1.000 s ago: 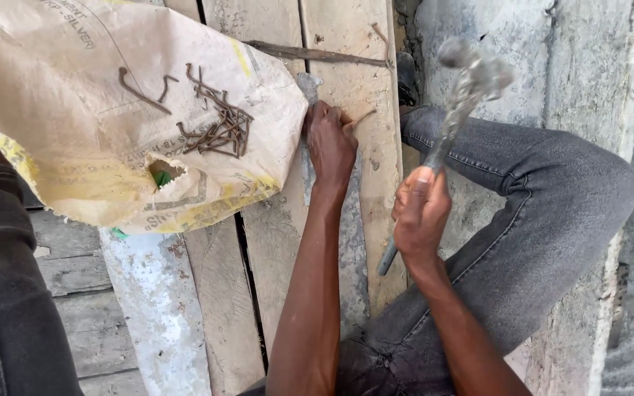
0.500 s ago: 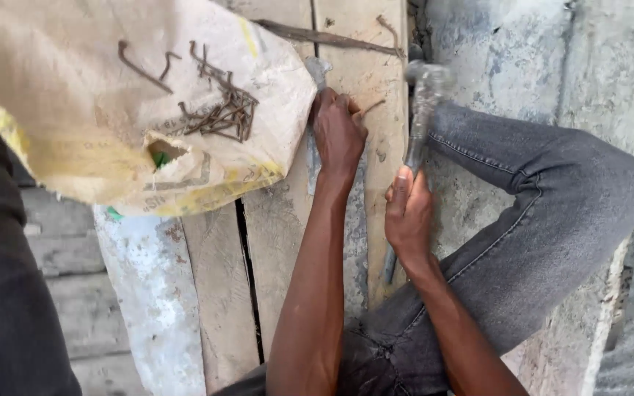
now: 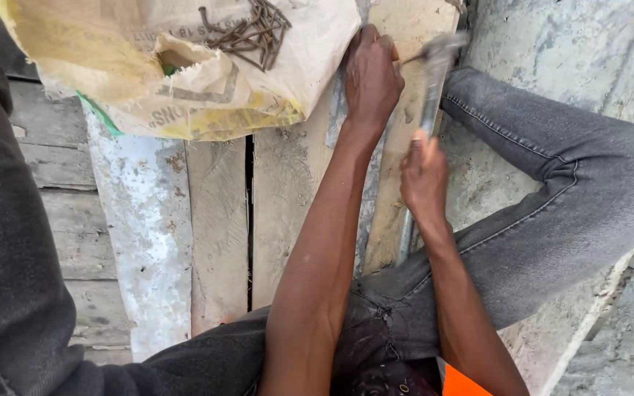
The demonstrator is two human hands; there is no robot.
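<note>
The left hand [image 3: 370, 77] is resting on the far plank [image 3: 288, 191], fingers pinching a nail [image 3: 405, 58] whose shaft is pointing right toward the hammer [image 3: 434, 81]. The right hand [image 3: 423, 176] is closing around the hammer handle, nearer the body; the handle's long axis is running near-to-far, its blurred head lying just right of the nail. A sack [image 3: 185, 66] bearing loose nails [image 3: 247, 31] is lying to the left.
</note>
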